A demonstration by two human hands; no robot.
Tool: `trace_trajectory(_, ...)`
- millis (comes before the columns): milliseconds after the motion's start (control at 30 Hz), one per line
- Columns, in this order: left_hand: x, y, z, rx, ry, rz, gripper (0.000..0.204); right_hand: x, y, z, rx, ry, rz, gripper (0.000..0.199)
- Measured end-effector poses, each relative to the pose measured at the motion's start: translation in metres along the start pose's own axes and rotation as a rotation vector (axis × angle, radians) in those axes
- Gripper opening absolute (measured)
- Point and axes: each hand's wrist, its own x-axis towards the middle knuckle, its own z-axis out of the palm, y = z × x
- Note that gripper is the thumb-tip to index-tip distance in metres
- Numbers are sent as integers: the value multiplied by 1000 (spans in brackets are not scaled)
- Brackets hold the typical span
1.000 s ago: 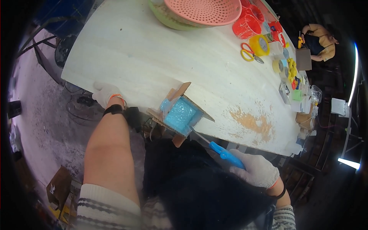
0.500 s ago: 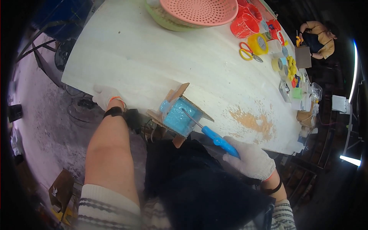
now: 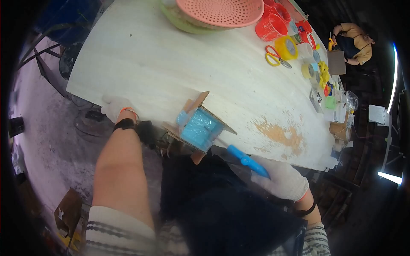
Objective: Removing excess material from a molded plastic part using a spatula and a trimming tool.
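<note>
A small cardboard box with its flaps spread stands at the near edge of the table. Glossy blue material fills its inside; I cannot tell whether it is liquid or solid. My right hand, in a white knit glove, is closed round the blue handle of a tool with a thin metal shaft. The shaft points at the box's near right wall, and its tip is hard to make out. My left hand, gloved too, lies on the table's edge left of the box, fingers stretched out, holding nothing.
On the white table sit a pink colander over a green basin, red tubs, scissors and tape rolls. Beige flaking marks the right side. Beyond, a person stands by a cardboard box.
My right hand has drawn the tool slightly back, down and right. Its shaft, which lay over the blue material, now barely shows at the box's wall. My left hand has stayed in place.
</note>
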Motion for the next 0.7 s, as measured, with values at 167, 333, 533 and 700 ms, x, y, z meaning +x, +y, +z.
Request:
trace_trajectory(167,103,-75,48,-22,69,43,66,-8,-10,7,-62,-51,-28,33)
trace_trajectory(333,1,-1,12,28,7,18,68,-10,-1,4,-12,53,68,37)
trace_trajectory(533,6,-1,2,31,16,41,69,-17,5,5,-24,11,61,45)
trace_trajectory(700,-2,2,-1,-19,0,5,70,-21,11,10,-21,20,27,44)
